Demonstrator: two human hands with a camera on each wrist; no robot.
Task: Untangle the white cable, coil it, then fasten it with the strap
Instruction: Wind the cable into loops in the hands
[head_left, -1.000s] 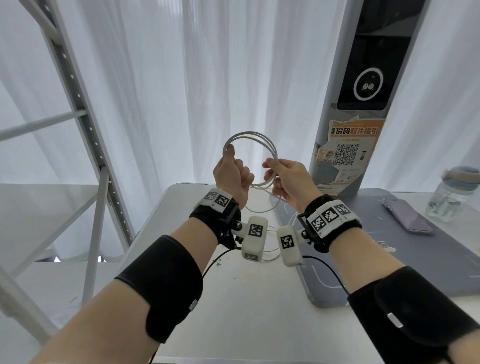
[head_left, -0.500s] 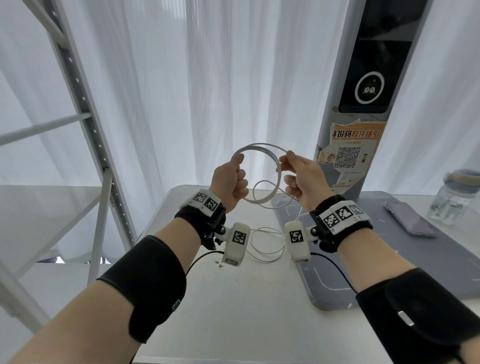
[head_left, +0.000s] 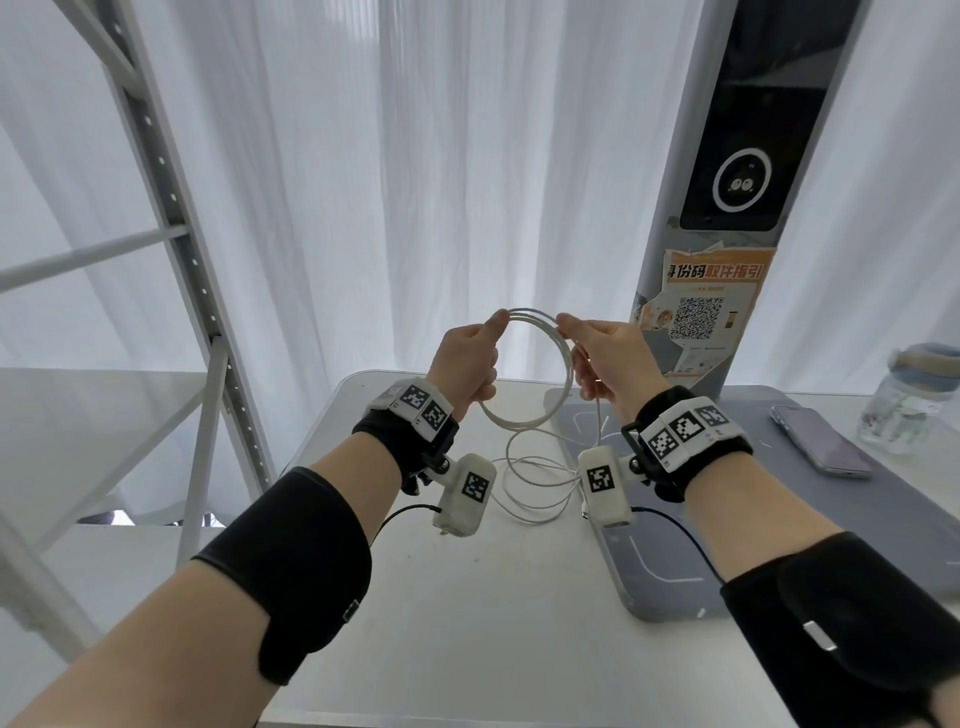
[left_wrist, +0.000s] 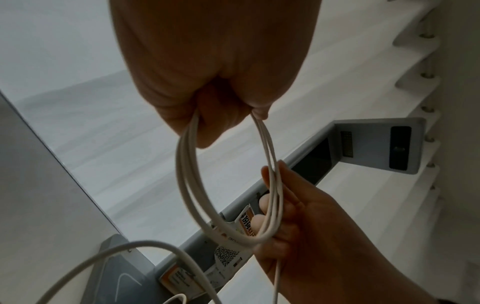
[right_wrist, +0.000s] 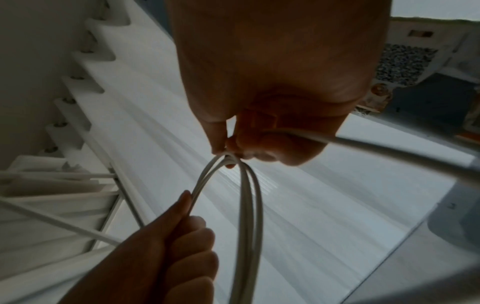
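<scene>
White cable (head_left: 563, 364) coiled in several turns, held upright above the counter (head_left: 467, 597). Left hand (head_left: 465, 364) curled round the coil's left side, thumb pinching the top. Right hand (head_left: 610, 361) pinching the top right, fingers curled round the strands. Loose remainder hanging in loops onto counter, between the wrists. Phone (head_left: 821, 441) on grey mat (head_left: 909, 514), right.

Head view looks forward over both forearms; each wrist view sits close under its palm; all share the white cable (head_left: 540, 364) coil.
</scene>
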